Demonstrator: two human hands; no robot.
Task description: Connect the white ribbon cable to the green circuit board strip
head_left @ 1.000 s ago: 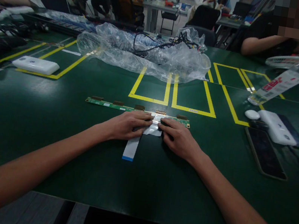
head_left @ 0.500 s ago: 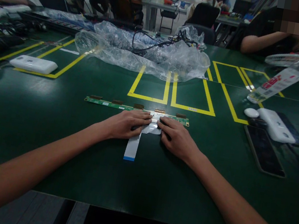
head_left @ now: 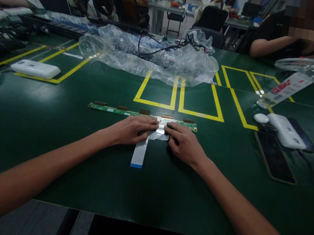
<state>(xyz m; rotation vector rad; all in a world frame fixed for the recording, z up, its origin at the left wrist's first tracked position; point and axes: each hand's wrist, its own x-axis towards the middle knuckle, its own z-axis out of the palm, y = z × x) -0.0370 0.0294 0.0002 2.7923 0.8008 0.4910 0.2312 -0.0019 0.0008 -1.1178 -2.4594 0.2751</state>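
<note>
A long, thin green circuit board [head_left: 107,108] lies flat on the dark green table, with several brownish tabs along its far edge. From the board's near side runs a white flat ribbon cable [head_left: 139,154], folded sideways and ending in a blue-tipped strip toward me. My left hand [head_left: 133,130] grips the cable's left side near the board, fingers together and bent. On the other side, my right hand [head_left: 185,143] holds the cable's right edge, its fingertips close to the left ones. The join between cable and board is partly hidden under my fingers.
Clear plastic wrap [head_left: 154,63] with black cables lies beyond the board. A white device [head_left: 36,69] sits at left. At right are a phone [head_left: 275,156], a white power bank [head_left: 286,131] and a tilted bottle [head_left: 288,89]. Another person [head_left: 273,46] sits across the table.
The view has shifted very slightly. Both hands stay on the ribbon cable at the board, with hardly any visible movement.
</note>
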